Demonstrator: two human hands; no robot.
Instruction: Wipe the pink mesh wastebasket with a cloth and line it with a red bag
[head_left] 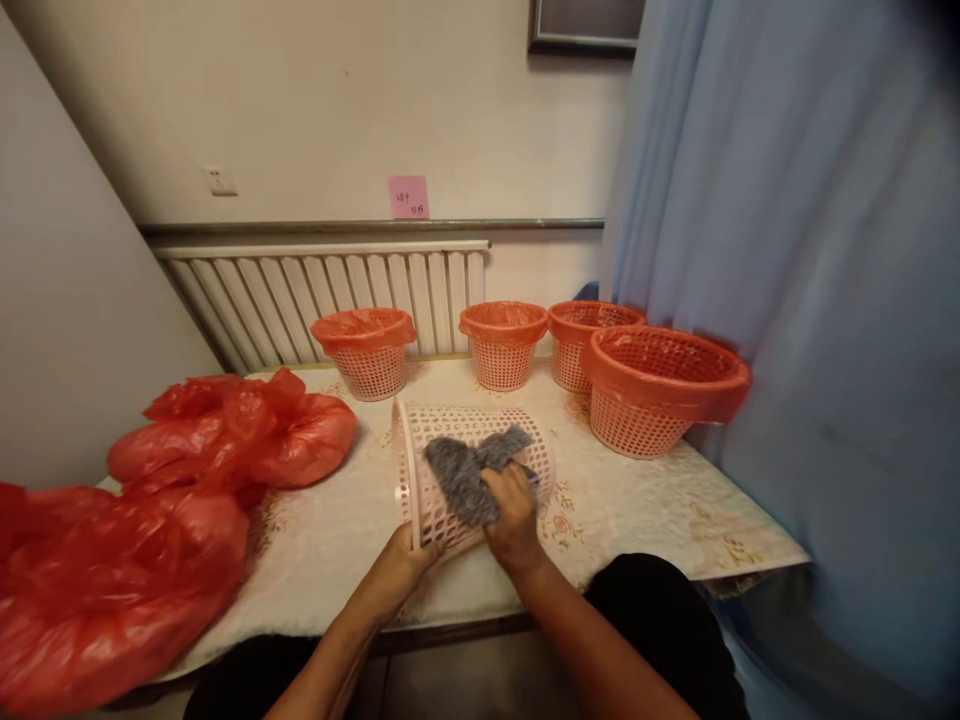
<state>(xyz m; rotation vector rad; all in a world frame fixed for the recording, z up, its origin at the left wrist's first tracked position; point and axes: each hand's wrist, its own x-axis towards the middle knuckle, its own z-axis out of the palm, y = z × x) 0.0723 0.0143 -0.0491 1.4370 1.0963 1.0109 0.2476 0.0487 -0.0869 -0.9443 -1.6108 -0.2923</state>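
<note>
A pale pink plastic wastebasket [525, 420] with a lattice wall lies on its side on the table, its mouth facing left. My left hand [405, 562] grips the near part of its rim. A grey cloth [457, 478] is bunched in my right hand [514, 510], which presses it against the upper side of the wastebasket. Part of the cloth spreads out beyond my fingers to the left and the far side. The fingertips of my left hand are partly hidden by the basket wall.
Several upright wastebaskets with red liners, such as this one [504, 370], stand along the back and right. Filled red plastic bags [240, 440] sit at left on the flowered tablecloth [330, 530]. A blue curtain [825, 350] hangs at right; a radiator [322, 285] is behind.
</note>
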